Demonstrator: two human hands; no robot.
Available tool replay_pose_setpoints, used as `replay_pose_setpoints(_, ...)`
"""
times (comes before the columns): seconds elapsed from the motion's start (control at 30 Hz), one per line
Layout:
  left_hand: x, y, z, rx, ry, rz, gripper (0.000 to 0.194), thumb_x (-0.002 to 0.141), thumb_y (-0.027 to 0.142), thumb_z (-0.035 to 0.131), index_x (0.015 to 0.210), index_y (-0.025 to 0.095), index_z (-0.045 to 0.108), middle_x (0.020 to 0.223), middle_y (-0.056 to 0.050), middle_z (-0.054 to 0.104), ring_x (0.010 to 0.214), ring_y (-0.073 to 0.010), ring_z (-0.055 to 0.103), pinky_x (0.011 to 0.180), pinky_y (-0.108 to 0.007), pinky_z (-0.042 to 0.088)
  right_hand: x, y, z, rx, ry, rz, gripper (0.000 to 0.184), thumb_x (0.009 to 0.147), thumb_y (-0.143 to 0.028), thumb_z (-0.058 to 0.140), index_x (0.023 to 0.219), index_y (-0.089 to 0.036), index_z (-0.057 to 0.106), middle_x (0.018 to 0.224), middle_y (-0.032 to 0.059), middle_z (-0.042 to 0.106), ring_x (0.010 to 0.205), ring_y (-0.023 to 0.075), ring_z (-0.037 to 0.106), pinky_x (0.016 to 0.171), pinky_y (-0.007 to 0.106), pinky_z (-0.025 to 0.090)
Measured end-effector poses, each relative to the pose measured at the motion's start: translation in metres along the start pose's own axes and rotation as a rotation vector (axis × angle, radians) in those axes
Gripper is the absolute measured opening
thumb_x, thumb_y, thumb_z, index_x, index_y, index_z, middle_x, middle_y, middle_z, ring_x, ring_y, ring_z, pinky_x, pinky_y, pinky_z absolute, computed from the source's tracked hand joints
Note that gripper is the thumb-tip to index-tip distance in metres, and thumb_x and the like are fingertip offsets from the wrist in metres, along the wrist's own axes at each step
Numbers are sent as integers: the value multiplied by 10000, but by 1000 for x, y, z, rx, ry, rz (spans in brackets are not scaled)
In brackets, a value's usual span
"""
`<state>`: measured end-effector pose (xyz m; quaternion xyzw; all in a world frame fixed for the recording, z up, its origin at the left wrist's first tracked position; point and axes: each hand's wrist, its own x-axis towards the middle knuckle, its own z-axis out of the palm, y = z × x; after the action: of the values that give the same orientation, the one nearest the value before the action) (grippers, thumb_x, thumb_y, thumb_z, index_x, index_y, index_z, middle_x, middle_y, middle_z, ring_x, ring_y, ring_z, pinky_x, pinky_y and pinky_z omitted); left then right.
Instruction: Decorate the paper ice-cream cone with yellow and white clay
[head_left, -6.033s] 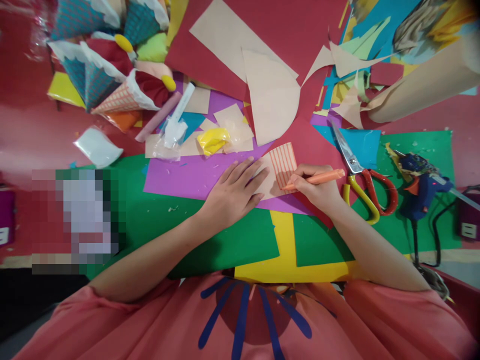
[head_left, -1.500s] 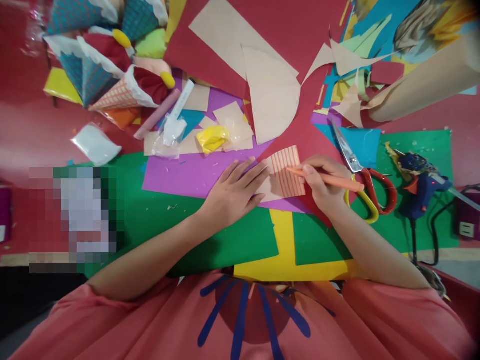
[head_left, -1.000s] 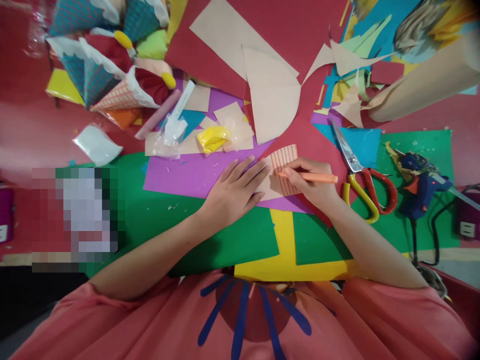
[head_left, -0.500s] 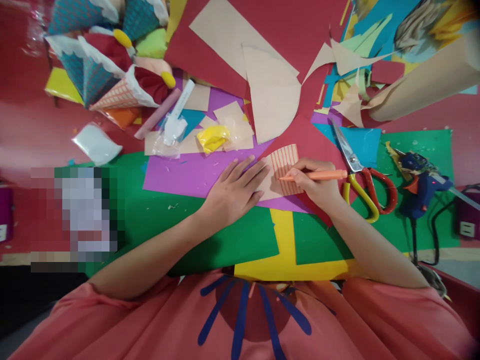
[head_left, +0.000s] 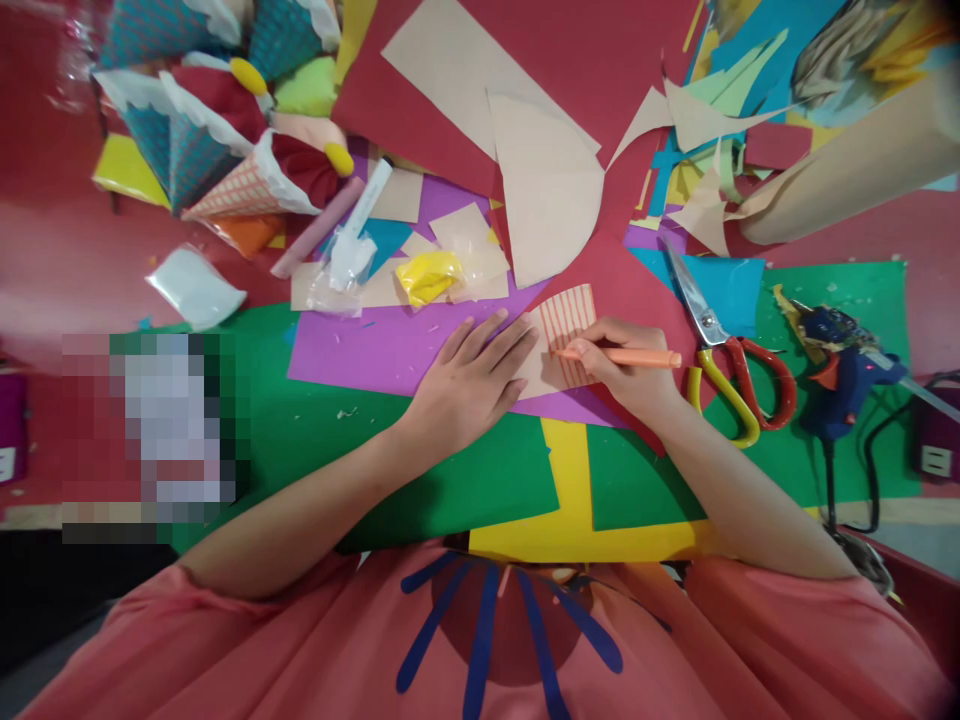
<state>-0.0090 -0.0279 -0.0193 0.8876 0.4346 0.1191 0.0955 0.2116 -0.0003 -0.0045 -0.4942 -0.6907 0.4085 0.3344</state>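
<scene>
My right hand [head_left: 637,370] grips an orange marker [head_left: 645,357], its tip on a beige piece of paper [head_left: 535,375] marked with orange stripes. My left hand [head_left: 472,375] lies flat, fingers spread, over the left part of that paper. Beneath are a purple sheet [head_left: 352,350] and a red sheet [head_left: 637,290]. Just right of my right hand lie scissors [head_left: 712,335] with one yellow and one red handle, blades pointing away. A beige half-round paper [head_left: 547,190] rests beyond my hands.
Patterned cones [head_left: 232,180] with white trim are heaped at the far left. A blue glue gun [head_left: 847,385] with its cord lies at the right. A yellow clay packet [head_left: 429,277] and a white packet [head_left: 196,288] sit left of centre. A rolled beige sheet [head_left: 847,160] and paper scraps occupy the far right.
The marker and my right hand have shifted slightly left across the striped paper, with the tip now at a stripe further left. My left hand stays in place.
</scene>
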Motion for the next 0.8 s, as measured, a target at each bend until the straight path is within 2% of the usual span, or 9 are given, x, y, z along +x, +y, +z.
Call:
replay_pose_setpoints(0.2, 0, 0, 1, 16, 5, 0, 462, 997, 322, 370, 1419, 152, 448, 1458, -112, 506, 1383, -272, 432, 1164, -473, 331, 1, -4, 0, 36, -26, 28, 195, 822, -268, 600, 652, -182, 640, 574, -8, 661, 521, 93, 552, 486, 220, 388)
replay_pose_setpoints(0.47, 0, 0, 0, 24, 23, 19, 459, 995, 317, 382, 1412, 140, 450, 1446, -118, 518, 1372, -280, 445, 1152, -470, 347, 4, -7, -1, 167, -18, 127, 191, 745, -196, 586, 557, -182, 613, 506, -29, 608, 458, 74, 498, 436, 208, 349)
replay_pose_setpoints(0.8, 0, 0, 0, -37, -17, -13, 473, 996, 331, 365, 1435, 166, 430, 1475, -122, 485, 1396, -281, 415, 1174, -503, 315, 3, -6, -1, 103, -33, 71, 200, 781, -253, 605, 591, -189, 598, 537, -16, 626, 496, 91, 515, 477, 227, 382)
